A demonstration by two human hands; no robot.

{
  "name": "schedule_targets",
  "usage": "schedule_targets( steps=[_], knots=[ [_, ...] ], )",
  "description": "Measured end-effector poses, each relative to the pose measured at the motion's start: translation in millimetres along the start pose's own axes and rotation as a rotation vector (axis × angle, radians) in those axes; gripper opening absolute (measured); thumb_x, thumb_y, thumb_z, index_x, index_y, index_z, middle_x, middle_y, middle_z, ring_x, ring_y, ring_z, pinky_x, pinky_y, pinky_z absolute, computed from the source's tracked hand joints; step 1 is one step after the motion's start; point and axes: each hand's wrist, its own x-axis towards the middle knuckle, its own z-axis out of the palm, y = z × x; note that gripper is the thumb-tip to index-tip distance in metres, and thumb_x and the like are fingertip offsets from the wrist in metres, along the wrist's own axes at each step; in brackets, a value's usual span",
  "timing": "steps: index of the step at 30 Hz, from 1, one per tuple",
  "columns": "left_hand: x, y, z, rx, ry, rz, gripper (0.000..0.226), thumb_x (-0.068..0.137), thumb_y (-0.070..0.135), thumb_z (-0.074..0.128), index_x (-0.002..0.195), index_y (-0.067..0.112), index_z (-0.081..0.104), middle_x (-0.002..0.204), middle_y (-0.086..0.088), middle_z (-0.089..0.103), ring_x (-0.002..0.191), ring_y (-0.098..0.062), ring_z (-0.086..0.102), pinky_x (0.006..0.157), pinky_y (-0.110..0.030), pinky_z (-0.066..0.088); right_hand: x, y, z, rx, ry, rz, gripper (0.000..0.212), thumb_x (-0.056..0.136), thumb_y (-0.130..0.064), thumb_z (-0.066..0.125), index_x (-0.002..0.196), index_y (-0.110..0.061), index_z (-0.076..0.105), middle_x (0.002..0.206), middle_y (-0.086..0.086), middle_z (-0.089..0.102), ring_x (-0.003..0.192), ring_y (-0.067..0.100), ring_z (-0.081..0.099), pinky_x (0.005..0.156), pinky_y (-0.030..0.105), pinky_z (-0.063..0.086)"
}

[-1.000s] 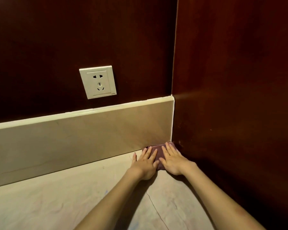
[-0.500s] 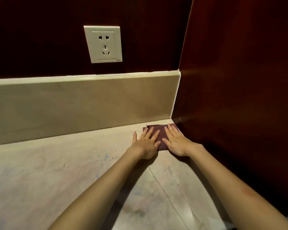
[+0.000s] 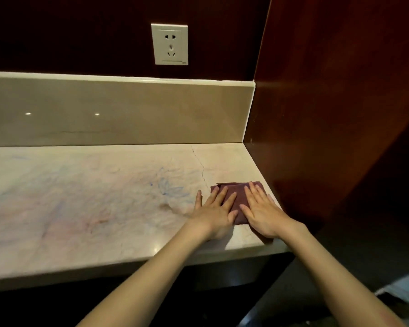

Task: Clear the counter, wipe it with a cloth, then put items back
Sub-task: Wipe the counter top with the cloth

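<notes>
Pressing flat with fingers spread, the left hand (image 3: 214,212) and the right hand (image 3: 261,212) lie side by side, palms down, on a folded maroon cloth (image 3: 237,193); neither hand pinches or curls around the fabric. The left hand covers the cloth's left part, with its thumb and outer edge resting on bare stone, while the right hand covers the right part down to the cloth's near corner. Between the two hands a strip of the fabric shows, and its far edge shows beyond the fingertips.

The cloth sits on the pale marbled counter (image 3: 92,204) near its right end, close to the front edge and just beside the dark reddish wood side panel (image 3: 328,114). Faint blue and pink smears mark the stone to the left of the hands, and a thin crack (image 3: 202,171) runs from the back of the counter toward the cloth. A beige backsplash (image 3: 118,112) with a pale top ledge stands along the rear, meeting the side panel in the corner. Above it, on the dark back wall, a white wall socket (image 3: 170,44) is mounted. Both bare forearms reach in from the lower edge of the view.
</notes>
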Motion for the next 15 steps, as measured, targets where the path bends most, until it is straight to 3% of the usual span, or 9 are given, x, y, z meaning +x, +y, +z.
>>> schedule_targets(
  steps=[9, 15],
  knots=[
    [-64.8, 25.6, 20.6, 0.104, 0.025, 0.023, 0.056, 0.102, 0.045, 0.012, 0.152, 0.029, -0.01, 0.159, 0.002, -0.017, 0.146, -0.017, -0.018, 0.113, -0.049, -0.017, -68.5, -2.6, 19.4, 0.011, 0.03, -0.047, 0.061, 0.104, -0.04, 0.016, 0.152, -0.013, -0.011, 0.159, 0.003, -0.019, 0.146, 0.015, -0.018, 0.117, 0.031, -0.008],
    [-68.7, 10.0, 12.4, 0.041, -0.073, 0.103, 0.056, 0.102, 0.047, 0.012, 0.15, 0.033, -0.012, 0.158, 0.006, -0.02, 0.144, -0.012, -0.021, 0.114, -0.048, -0.018, -76.7, -12.5, 25.5, 0.011, 0.093, -0.032, 0.063, 0.103, -0.044, 0.016, 0.152, -0.014, -0.011, 0.159, 0.003, -0.018, 0.146, 0.014, -0.018, 0.113, 0.026, -0.012]
  ],
)
